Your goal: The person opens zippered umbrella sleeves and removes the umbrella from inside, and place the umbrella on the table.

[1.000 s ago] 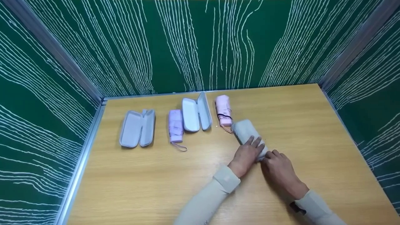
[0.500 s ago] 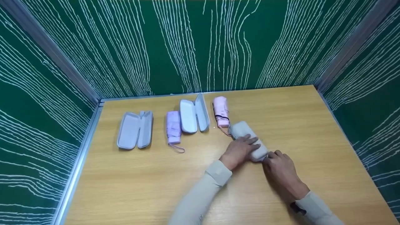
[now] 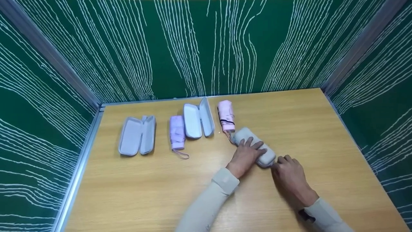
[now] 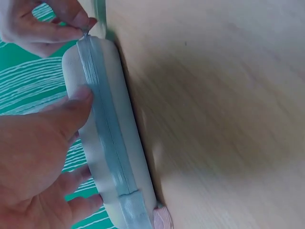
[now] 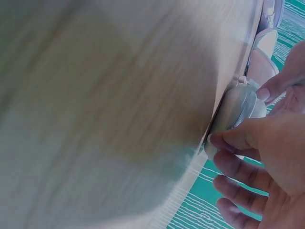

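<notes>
A grey zip-up glasses case point(image 3: 268, 157) lies closed and slantwise on the table. My left hand point(image 3: 244, 158) rests over its top with fingers spread, and in the left wrist view the thumb point(image 4: 78, 105) presses its side beside the blue-grey zipper point(image 4: 107, 124). At the case's near end my right hand point(image 3: 291, 175) pinches a small zipper pull point(image 4: 86, 34) between thumb and forefinger. In the right wrist view the other right-hand fingers point(image 5: 243, 171) are loosely bent. Past the far end lies a folded pink umbrella point(image 3: 226, 112), its wrist strap reaching the case.
Two unzipped, opened glasses cases, one at the left point(image 3: 130, 137) and one at mid-table point(image 3: 192, 120), lie on the wooden table point(image 3: 145, 193). Between them is a folded purple umbrella point(image 3: 177, 132) with a wrist loop. Green, white-streaked panels point(image 3: 180, 48) enclose the sides and back.
My left hand has slid a little toward the case's far end, uncovering more of its near end. The right hand stays at the near end. The whole view has drifted slightly.
</notes>
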`<action>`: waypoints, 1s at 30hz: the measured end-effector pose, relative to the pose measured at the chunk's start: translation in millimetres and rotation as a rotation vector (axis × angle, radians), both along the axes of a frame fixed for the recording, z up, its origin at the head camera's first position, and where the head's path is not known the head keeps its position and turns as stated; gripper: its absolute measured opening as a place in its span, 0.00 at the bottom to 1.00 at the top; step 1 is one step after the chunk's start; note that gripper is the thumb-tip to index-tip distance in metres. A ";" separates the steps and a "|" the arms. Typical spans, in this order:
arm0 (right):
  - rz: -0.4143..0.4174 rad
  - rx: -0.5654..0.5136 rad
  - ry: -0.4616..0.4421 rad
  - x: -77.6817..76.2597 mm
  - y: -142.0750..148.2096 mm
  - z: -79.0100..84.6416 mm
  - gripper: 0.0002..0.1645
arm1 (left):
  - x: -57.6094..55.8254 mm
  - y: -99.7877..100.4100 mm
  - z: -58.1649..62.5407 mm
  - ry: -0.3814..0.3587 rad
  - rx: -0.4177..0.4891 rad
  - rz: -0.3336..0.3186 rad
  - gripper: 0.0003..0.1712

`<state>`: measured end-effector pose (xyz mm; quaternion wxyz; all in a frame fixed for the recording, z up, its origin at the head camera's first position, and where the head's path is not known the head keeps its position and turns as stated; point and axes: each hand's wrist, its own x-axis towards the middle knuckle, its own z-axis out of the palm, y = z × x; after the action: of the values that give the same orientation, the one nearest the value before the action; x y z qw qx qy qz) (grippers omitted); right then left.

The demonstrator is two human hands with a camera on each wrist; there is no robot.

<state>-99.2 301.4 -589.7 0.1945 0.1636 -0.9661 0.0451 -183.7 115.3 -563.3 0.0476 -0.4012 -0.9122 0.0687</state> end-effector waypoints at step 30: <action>-0.090 0.092 0.025 5.9 -7.2 3.5 0.05 | 23.0 25.7 -8.9 0.113 -0.075 0.187 0.28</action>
<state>-93.2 294.2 -586.3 0.2007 0.1292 -0.9710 -0.0102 -160.7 140.9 -572.2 0.0776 -0.3115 -0.9382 0.1294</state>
